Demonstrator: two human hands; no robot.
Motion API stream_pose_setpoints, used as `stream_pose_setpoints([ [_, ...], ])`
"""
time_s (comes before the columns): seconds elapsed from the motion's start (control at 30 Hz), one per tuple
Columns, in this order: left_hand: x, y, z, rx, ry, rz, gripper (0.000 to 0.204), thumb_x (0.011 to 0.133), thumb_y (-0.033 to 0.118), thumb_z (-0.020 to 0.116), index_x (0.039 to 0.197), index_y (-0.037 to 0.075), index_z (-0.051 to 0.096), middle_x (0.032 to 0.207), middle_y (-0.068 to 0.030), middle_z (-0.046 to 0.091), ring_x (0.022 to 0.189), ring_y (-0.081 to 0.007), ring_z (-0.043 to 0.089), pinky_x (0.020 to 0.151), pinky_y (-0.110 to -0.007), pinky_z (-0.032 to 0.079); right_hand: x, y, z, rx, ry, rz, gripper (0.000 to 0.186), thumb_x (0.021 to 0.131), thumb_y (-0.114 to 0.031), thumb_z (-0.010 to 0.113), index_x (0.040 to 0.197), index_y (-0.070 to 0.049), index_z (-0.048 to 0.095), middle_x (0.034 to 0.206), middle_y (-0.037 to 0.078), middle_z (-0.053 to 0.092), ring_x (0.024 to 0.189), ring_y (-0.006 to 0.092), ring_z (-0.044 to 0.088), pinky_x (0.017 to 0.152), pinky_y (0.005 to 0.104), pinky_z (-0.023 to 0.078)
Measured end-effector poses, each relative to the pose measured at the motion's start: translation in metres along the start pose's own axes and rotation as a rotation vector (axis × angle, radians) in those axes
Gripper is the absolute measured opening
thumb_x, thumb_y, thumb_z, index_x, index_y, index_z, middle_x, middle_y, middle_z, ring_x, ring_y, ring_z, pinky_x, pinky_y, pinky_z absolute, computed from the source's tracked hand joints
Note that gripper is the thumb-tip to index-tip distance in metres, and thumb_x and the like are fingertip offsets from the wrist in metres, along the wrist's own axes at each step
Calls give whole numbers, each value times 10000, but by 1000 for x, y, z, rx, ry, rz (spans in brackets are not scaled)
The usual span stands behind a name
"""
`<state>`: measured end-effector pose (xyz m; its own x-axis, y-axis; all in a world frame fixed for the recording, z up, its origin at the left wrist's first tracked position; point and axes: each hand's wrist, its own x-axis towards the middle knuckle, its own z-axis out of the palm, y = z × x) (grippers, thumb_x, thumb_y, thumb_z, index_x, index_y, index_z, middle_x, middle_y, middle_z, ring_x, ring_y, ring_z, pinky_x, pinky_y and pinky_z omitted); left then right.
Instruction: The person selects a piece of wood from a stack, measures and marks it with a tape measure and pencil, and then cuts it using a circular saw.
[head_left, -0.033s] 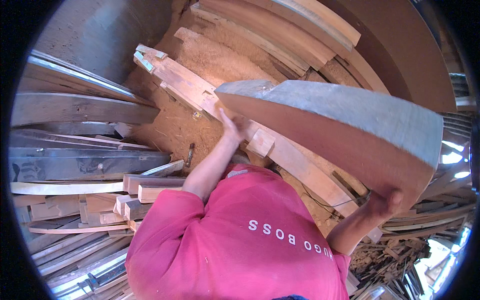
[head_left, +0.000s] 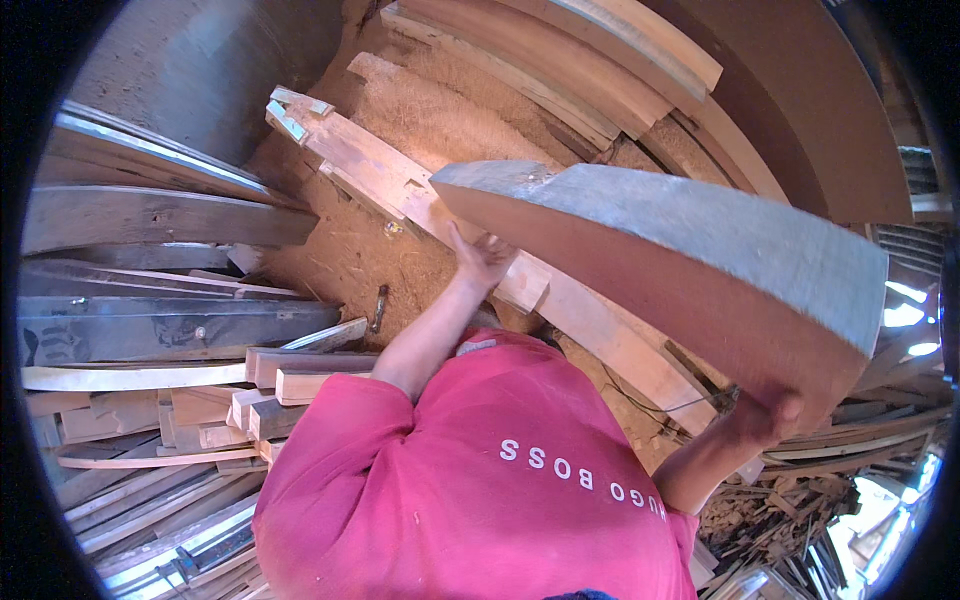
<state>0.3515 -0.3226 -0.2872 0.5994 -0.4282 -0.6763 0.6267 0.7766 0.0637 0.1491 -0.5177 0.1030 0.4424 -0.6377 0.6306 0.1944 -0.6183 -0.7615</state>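
Large thick wooden slab (head_left: 680, 270), reddish-brown on its broad lower face, grey and weathered on the upper face, one end rounded, other end cut square. Held up off the ground, running from centre of view to the right edge, tilted so the grey face looks up. It hangs above a long pale timber beam with notched joints (head_left: 440, 205) that lies diagonally on the sawdust-covered ground (head_left: 350, 250).

Left hand (head_left: 483, 258) raised, arm stretched up from the pink shirt (head_left: 470, 480), fingers spread and pressed under the slab's rounded end; palm against the reddish face, open support rather than a closed clasp. Right hand (head_left: 765, 415) at the slab's square far end, fingers curled up around the lower corner, gripping it; elbow bent, forearm coming from the lower right.

Left of the person: stack of short pale wood offcuts (head_left: 250, 395), grey weathered planks (head_left: 160, 215) piled above it. Curved pale boards (head_left: 570, 70) lean at the top. Heap of thin scrap sticks (head_left: 790, 520) at lower right. Small dark metal piece (head_left: 379, 305) on the sawdust, near the offcuts.
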Motion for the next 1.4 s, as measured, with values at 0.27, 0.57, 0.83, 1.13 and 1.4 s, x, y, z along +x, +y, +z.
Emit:
stream_pose_setpoints([
  [0.27, -30, -6, 61, -29, -41, 177, 918, 928, 857, 280, 1534, 189, 455, 1497, -123, 527, 1349, -377, 502, 1141, -569, 407, -103, 8, -77, 84, 111, 128, 999, 749, -498, 833, 1502, 16, 425, 1504, 215, 487, 1358, 367, 514, 1116, 512, 441],
  [0.57, -3, 91, 10, 217, 39, 233, 892, 993, 779, 256, 1579, 116, 372, 1552, -157, 493, 1400, -398, 484, 1180, -561, 385, -162, 59, -79, 205, 171, 771, 860, 800, -263, 875, 1463, 53, 427, 1340, 160, 591, 1210, 278, 623, 1027, 439, 533],
  [0.83, 55, 157, -55, 453, 328, 246, 909, 986, 750, 416, 1585, 70, 345, 1572, -178, 467, 1423, -389, 474, 1177, -559, 388, -216, 127, -41, 282, 53, 1197, 679, 944, -313, 746, 1485, -31, 446, 1421, 120, 571, 1299, 282, 586, 1051, 482, 533],
  [1.13, 86, 269, -75, 586, 481, 381, 1002, 924, 691, 634, 1584, 21, 287, 1443, -222, 564, 1239, -415, 616, 984, -629, 519, -259, 199, 26, 160, -386, 1379, 695, 954, -330, 749, 1474, 15, 443, 1366, 136, 594, 1214, 217, 600, 983, 418, 536],
  [1.4, 53, 272, -111, 1276, 727, 847, 961, 950, 619, 632, 1592, 25, 234, 1543, -249, 425, 1401, -343, 457, 1075, -533, 444, -277, 242, 130, 293, -674, 1428, 831, 906, -381, 809, 1507, 26, 404, 1412, 165, 551, 1277, 291, 565, 943, 449, 596],
])
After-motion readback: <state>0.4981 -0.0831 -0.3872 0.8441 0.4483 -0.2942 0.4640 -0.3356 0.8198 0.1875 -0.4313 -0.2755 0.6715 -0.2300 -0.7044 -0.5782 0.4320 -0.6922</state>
